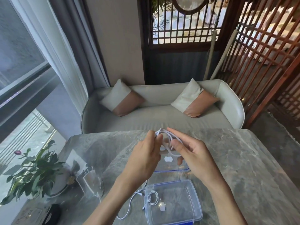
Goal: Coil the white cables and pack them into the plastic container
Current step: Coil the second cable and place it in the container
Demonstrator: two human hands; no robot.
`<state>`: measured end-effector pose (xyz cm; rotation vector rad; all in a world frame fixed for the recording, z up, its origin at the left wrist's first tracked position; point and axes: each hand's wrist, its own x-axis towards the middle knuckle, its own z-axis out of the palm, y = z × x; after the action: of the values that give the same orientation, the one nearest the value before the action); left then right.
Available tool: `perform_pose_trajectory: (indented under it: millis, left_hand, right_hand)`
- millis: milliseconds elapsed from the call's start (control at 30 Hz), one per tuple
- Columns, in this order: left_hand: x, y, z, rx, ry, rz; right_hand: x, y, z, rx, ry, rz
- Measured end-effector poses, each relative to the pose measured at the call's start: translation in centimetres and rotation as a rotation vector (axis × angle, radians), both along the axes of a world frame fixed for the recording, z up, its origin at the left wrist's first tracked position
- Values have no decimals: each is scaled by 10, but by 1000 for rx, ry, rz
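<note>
left hand [146, 157] + right hand [193, 154] grip cable loop [168, 140] | container [186, 213]: 1 coil [153, 198]

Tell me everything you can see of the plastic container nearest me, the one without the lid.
The plastic container is a clear, shallow rectangular tub with rounded corners and a blue-trimmed rim, resting flat and open on the marble table, just below the forearms. Inside, at its left, lies one small coiled white cable beside a small white plug-like piece. A loose white cable trails on the table along its left side. Neither hand touches it. Its near edge is cut off by the frame.
</note>
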<state>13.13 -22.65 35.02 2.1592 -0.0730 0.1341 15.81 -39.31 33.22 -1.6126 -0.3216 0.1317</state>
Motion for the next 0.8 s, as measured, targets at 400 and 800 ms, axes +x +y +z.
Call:
perform_pose_trajectory:
  millis: [400,800]
  left_hand:
    - [6,-1,-3,-294,96,-1]
    - [4,15,3,-372,269,-238]
  right_hand:
    - [-22,-5,4,17,-53,-38]
    - [-16,-8,1,217,283,196]
